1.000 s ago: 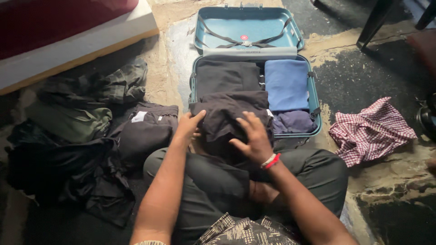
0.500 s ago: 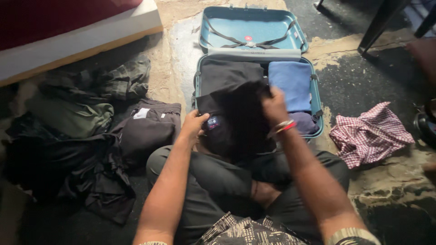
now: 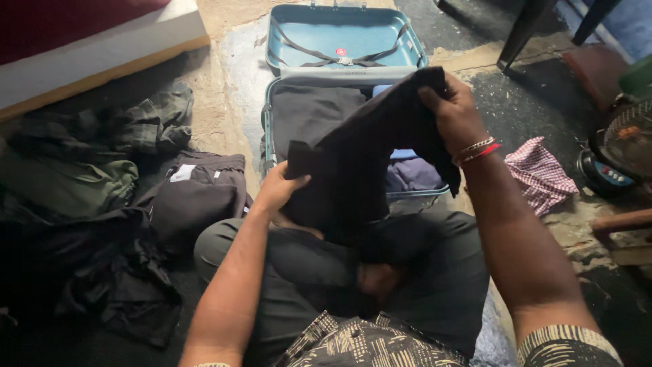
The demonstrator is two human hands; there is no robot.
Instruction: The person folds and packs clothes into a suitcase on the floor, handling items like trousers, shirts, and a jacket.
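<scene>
I see my left hand (image 3: 275, 190) and right hand (image 3: 454, 112) pinching a soft black folded garment (image 3: 367, 160) mid-frame, stretched between them above the open teal hard-shell suitcase (image 3: 339, 37).

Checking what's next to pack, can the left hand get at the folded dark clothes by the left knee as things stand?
Probably not right away: the left hand is gripping the black garment that both hands hold up. The folded dark clothes lie close beside it with nothing between, so once it lets go, likely yes.
</scene>
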